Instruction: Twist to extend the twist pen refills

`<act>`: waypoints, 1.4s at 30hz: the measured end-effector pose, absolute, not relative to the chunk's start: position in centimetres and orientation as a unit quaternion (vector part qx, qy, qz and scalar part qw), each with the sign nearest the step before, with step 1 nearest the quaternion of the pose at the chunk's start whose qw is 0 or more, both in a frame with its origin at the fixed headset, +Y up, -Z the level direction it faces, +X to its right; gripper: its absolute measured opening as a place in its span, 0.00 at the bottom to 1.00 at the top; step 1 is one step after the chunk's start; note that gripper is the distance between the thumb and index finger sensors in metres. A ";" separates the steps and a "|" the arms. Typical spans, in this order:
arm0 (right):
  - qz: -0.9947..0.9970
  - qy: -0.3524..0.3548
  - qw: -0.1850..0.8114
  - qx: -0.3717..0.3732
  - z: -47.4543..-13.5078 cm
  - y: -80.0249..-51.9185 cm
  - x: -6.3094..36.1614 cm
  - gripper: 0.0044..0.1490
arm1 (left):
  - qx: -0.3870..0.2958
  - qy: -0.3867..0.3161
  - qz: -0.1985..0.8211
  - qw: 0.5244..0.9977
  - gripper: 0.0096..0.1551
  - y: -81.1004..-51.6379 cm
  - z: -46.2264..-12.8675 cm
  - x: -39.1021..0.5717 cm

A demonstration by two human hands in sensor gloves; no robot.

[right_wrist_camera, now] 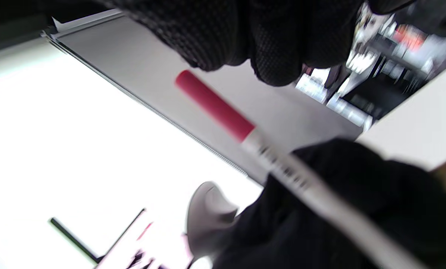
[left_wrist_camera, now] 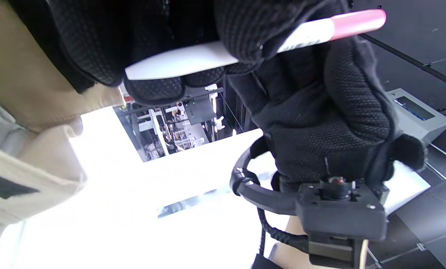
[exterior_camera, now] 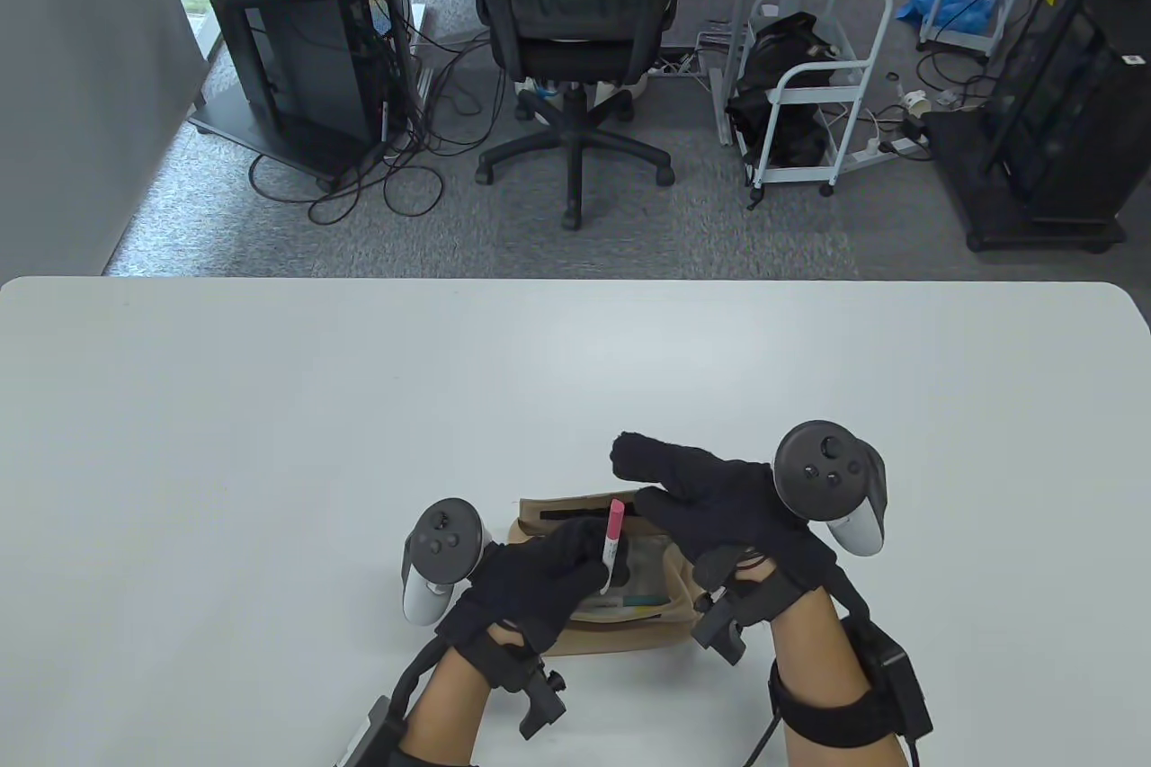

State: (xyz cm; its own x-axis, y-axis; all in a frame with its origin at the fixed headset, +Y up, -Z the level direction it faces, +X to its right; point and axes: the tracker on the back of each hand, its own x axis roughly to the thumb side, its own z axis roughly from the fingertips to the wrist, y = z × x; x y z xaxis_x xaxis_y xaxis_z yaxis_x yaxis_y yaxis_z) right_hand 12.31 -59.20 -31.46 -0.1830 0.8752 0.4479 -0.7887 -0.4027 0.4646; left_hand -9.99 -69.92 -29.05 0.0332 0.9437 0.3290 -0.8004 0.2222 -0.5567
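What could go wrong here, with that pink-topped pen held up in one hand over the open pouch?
1. Only the left hand grips the pen; the right hand is spread open near the pink end without touching it. If that grip loosens, the pen may drop into the tan pouch below.
2. The left fingers cover the white barrel's middle, so a twist at the pink end may turn the whole pen instead of extending the refill.

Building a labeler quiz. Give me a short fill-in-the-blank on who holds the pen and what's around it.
The pen is held by the ___ hand.
The pen's upper end is colored ___.
Under both hands lies a tan ___ on the table.
The right hand is ___ the pen, not gripping it.

Missing: left; pink; pouch; above
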 end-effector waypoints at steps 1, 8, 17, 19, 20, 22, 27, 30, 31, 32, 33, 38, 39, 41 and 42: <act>0.744 0.089 0.561 0.352 -31.7 -59.6 12.1 0.38 | -0.112 -0.328 0.614 0.709 0.28 -69.9 -29.0 -9.9; 0.669 0.156 0.607 0.399 -32.6 -61.1 10.9 0.35 | -0.124 -0.336 0.619 0.698 0.28 -70.1 -29.1 -9.9; 0.700 0.086 0.609 0.363 -32.9 -61.1 11.6 0.30 | -0.117 -0.329 0.614 0.708 0.28 -70.0 -29.2 -10.0; 0.711 0.071 0.601 0.359 -32.8 -60.9 11.8 0.30 | -0.118 -0.330 0.612 0.709 0.28 -70.1 -29.2 -10.0; 0.715 0.066 0.598 0.357 -32.8 -60.9 11.9 0.30 | -0.119 -0.329 0.613 0.709 0.28 -70.1 -29.2 -9.9; 0.721 0.056 0.594 0.353 -32.8 -60.8 12.0 0.31 | -0.120 -0.330 0.611 0.710 0.28 -70.1 -29.2 -9.9; 0.737 0.031 0.582 0.343 -32.7 -60.8 12.0 0.32 | -0.118 -0.327 0.612 0.711 0.28 -70.1 -29.2 -9.8; 0.748 0.005 0.573 0.334 -32.6 -60.7 11.8 0.33 | -0.116 -0.327 0.611 0.711 0.28 -70.1 -29.2 -9.8; 0.748 0.001 0.575 0.331 -32.4 -60.7 11.7 0.33 | -0.115 -0.327 0.615 0.709 0.28 -70.1 -29.2 -9.8; 0.749 -0.006 0.576 0.327 -32.4 -60.7 11.7 0.33 | -0.116 -0.327 0.618 0.706 0.28 -70.1 -29.2 -9.8; 0.751 -0.013 0.575 0.324 -32.4 -60.7 11.7 0.33 | -0.117 -0.325 0.621 0.704 0.28 -70.1 -29.2 -9.9; 0.757 -0.036 0.571 0.316 -32.2 -60.2 11.9 0.33 | -0.099 -0.314 0.619 0.713 0.28 -69.7 -29.2 -10.2; 0.757 -0.041 0.572 0.312 -32.1 -60.1 12.1 0.33 | -0.092 -0.311 0.618 0.716 0.28 -69.5 -29.2 -10.3; 0.762 -0.057 0.570 0.303 -31.9 -59.6 12.7 0.33 | -0.070 -0.307 0.591 0.743 0.32 -68.8 -29.3 -11.0; 0.768 -0.068 0.565 0.293 -31.8 -59.3 13.1 0.33 | -0.056 -0.300 0.582 0.754 0.33 -68.5 -29.3 -11.4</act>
